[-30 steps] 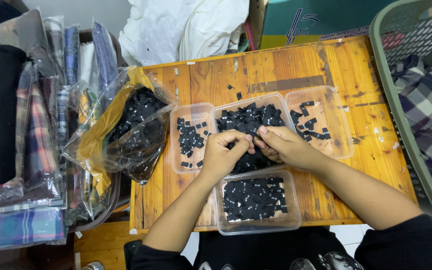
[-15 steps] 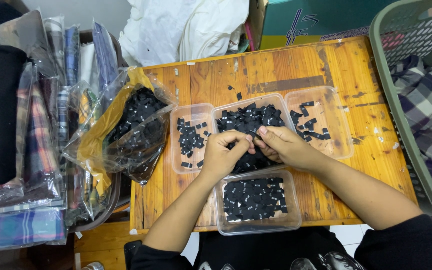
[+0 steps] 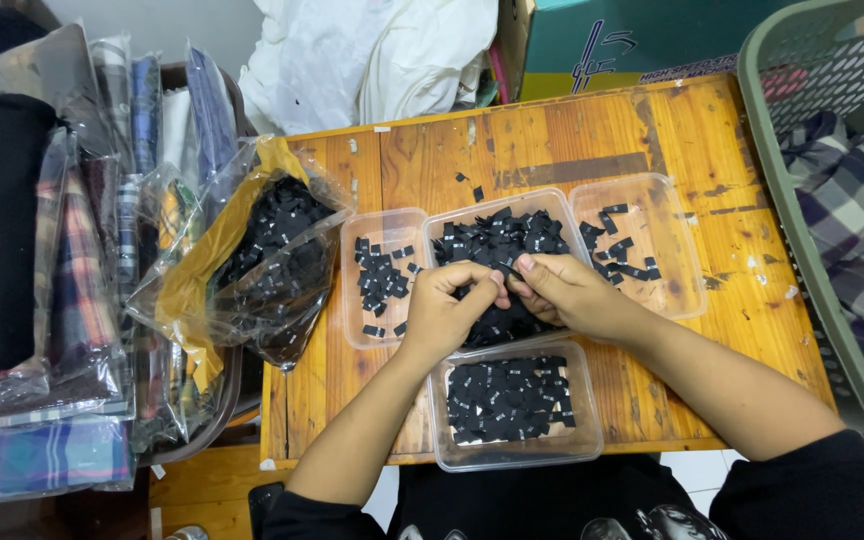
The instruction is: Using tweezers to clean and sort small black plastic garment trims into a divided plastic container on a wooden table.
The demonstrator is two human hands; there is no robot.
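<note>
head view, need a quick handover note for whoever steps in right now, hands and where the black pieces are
Left hand and right hand: both meet over the middle tub, fingertips pinching small black pieces from its heap.
Left tub: a thin scatter of pieces.
Right tub: a few pieces.
Near tub: a fairly even layer of pieces.
Clear bag at the left table edge: still well filled with the same pieces.
Done: three tubs hold some pieces. Left: the middle heap and the bag. A few strays lie on the wooden table.

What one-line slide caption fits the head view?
Both hands, left hand and right hand, meet over the middle tub of small black pieces on a wooden table.
</note>
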